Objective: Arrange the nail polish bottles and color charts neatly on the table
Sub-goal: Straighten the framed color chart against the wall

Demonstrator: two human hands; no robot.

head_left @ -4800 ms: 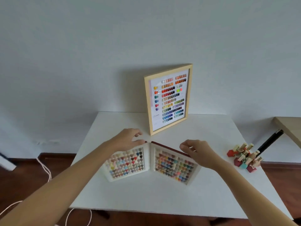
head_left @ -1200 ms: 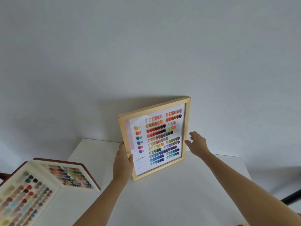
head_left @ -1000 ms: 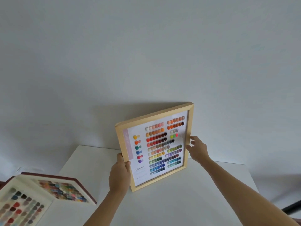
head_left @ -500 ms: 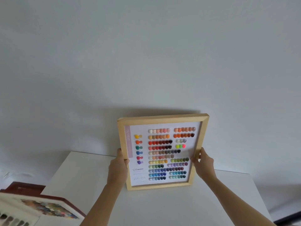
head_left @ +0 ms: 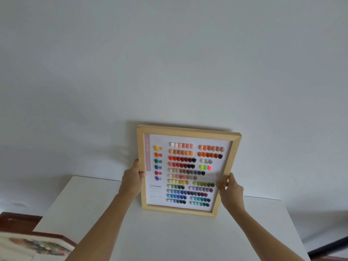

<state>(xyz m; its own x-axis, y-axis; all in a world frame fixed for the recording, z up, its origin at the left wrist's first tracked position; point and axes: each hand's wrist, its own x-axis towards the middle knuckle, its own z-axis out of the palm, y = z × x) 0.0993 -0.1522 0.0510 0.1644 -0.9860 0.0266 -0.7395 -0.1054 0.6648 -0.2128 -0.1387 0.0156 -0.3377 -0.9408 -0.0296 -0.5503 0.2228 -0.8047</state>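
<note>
Gripping the framed color chart (head_left: 188, 172): left hand (head_left: 131, 180), right hand (head_left: 230, 191).

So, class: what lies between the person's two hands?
In the head view, the framed color chart spans the gap: left hand grips its left edge, right hand its right edge.

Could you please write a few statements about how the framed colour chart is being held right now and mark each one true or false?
1. Both hands grip the framed colour chart, the left hand on its left edge and the right hand on its right edge. True.
2. The chart lies flat on the table. False: it stands upright near the wall.
3. The frame is black metal. False: it is light wood.
4. An open swatch book shows at the lower left. True.
5. Nail polish bottles stand in front of the frame. False: none are in view.
</note>
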